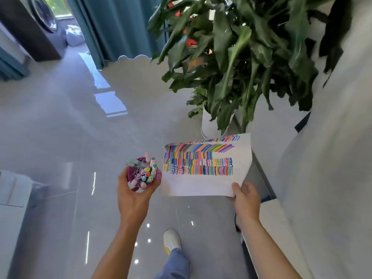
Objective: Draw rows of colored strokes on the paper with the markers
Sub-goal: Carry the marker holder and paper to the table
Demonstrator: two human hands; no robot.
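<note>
Your left hand (132,195) is wrapped around a purple cup (156,178) and holds it tight from below and from the side. The cup is full of markers (148,172), and their colored caps point up at you. A few markers lean out over the far rim.

Your right hand (246,196) pinches the near right corner of the paper (201,186). Your thumb lies on top of the sheet and your other fingers are under it. The paper sticks out in the air, away from your hand and to the left. It is up off the floor, just beside the cup. Rows of colored strokes (198,162) fill the far half of the sheet. The near half is blank and white.

You are standing. One white shoe (171,241) and a blue trouser leg (175,264) show below your arms. The floor (60,137) is shiny gray tile with bright light spots on it. A big green plant (241,57) in a white pot (209,125) stands just past the paper. A white wall (332,158) is on your right. Teal curtains (120,27) hang far off, and a washing machine (44,15) sits in the far left corner.
</note>
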